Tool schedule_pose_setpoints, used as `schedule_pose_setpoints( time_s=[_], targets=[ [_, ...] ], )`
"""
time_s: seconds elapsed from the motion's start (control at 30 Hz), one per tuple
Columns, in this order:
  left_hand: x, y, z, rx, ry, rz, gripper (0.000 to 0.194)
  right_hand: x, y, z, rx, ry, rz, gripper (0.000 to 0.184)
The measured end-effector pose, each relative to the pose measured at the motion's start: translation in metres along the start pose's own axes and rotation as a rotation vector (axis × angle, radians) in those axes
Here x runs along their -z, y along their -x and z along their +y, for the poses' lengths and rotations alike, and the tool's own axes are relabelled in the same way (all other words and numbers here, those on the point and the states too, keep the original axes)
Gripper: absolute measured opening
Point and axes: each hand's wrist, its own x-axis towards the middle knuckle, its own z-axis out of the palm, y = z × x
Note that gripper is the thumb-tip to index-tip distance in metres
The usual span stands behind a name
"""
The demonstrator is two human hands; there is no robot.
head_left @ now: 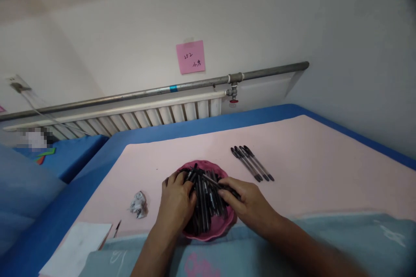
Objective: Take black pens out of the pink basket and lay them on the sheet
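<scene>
A pink basket (212, 236) with a wavy rim stands near the table's front edge, filled with several black and clear pens (203, 201). My left hand (175, 201) rests over the basket's left side, its fingers curled in among the pens; what they grip, if anything, is partly hidden. At the right rim, my right hand (247, 201) pinches a pen (212, 180) between thumb and fingers, the pen slanting over the pile. Beyond the basket to the right, several capped pens (252, 163) lie side by side on the pink table cover.
A crumpled paper ball (138, 204) lies left of the basket. Nearer me are white paper sheets (76, 249) and a single pen (117, 228). A teal cloth (341, 236) covers the front edge. Behind the table (208, 124) run a radiator (165, 114) and a pipe (139, 95).
</scene>
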Motion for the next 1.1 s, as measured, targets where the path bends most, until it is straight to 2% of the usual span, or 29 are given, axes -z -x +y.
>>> schedule_pose_setpoints(
  time_s=[0.37,0.57,1.1],
  targets=[
    [-0.002,-0.003,0.007,0.065,0.049,-0.039,0.021,0.000,0.000,0.000,-0.008,0.006,-0.023,0.016],
    [0.000,-0.001,0.002,0.057,0.109,0.006,0.024,0.001,0.000,-0.001,-0.001,0.017,-0.026,0.017],
    [0.000,0.002,0.013,0.090,-0.001,-0.074,0.030,0.000,0.002,0.000,0.006,0.035,-0.033,0.017]
  ],
)
